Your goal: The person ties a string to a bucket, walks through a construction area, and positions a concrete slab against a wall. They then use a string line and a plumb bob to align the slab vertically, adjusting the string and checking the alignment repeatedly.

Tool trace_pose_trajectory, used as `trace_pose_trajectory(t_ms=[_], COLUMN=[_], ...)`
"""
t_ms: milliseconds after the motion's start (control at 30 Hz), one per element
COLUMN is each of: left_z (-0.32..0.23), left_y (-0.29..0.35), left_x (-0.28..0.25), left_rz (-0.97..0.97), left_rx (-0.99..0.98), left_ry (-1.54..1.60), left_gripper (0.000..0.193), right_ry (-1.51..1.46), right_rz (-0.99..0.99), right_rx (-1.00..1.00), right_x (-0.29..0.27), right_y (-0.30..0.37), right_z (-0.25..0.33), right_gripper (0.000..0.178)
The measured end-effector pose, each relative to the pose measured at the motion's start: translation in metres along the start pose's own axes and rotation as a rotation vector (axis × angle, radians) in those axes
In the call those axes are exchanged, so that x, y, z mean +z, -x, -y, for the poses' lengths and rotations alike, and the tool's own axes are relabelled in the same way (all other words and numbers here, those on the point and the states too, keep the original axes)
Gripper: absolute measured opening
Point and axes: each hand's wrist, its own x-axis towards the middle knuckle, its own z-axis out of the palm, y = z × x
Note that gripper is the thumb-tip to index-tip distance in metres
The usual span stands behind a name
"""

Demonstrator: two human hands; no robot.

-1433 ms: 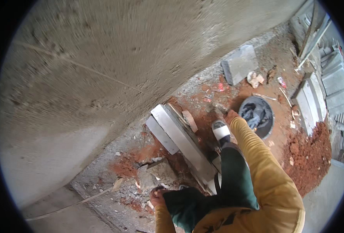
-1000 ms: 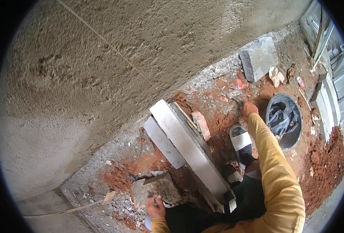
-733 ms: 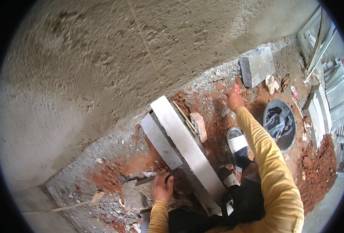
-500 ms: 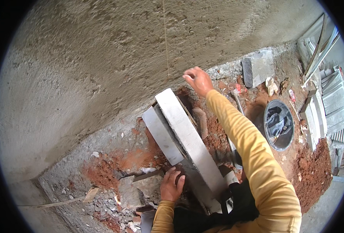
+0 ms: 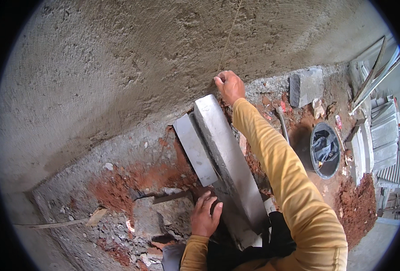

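Observation:
Against the plastered wall point(image 5: 132, 67), a thin string point(image 5: 229, 38) runs down to the pinched fingers of my right hand point(image 5: 231, 88). That arm is stretched forward, and the hand is just beyond the far end of a long pale concrete block point(image 5: 229, 162). To the left of that block lies a shorter, flat pale block point(image 5: 194, 149), with a narrow dark gap between them. My left hand point(image 5: 204, 217) is close to the near end of the flat block, its fingers loosely extended and the thumb apart. Whether its fingertips touch anything, I cannot tell.
A dark bucket point(image 5: 325, 150) with dark cloth-like stuff inside stands at the right. Beyond it lie a grey stone block point(image 5: 306, 87), pale slabs point(image 5: 360, 149) and a heap of red soil point(image 5: 358, 210). Rubble and a wooden strip point(image 5: 58, 224) lie at the left.
My right hand has met the string's lower end and its fingers have closed on it; the string now slants toward the hand. My left hand stays near the flat block. The view has shifted slightly.

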Motion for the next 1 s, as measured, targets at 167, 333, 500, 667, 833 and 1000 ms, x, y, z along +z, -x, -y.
trace_pose_trajectory(t_ms=[167,333,500,667,833,1000], left_z=[0.002,0.004,0.004,0.004,0.002,0.003], left_y=[-0.001,-0.002,-0.002,-0.002,-0.002,-0.004], left_x=[0.000,0.001,-0.003,-0.008,-0.010,-0.009], left_rz=[0.008,0.025,0.018,0.013,0.006,0.001], left_rx=[-0.011,-0.031,-0.053,-0.056,-0.050,-0.042], left_ry=[0.023,0.021,0.024,0.042,0.060,0.059], left_gripper=[0.029,0.030,0.030,0.029,0.029,0.029], right_ry=[0.013,0.010,0.005,0.018,-0.041,-0.247], right_rz=[-0.023,-0.059,-0.139,-0.088,0.109,0.147], right_rx=[0.024,0.091,0.007,-0.032,-0.042,-0.025], right_x=[0.003,0.009,0.015,0.018,-0.005,-0.021], right_y=[0.002,0.004,0.006,0.008,0.011,0.014], right_z=[0.003,0.009,0.007,0.004,-0.008,-0.021], right_gripper=[0.022,0.020,0.021,0.017,0.017,0.017])
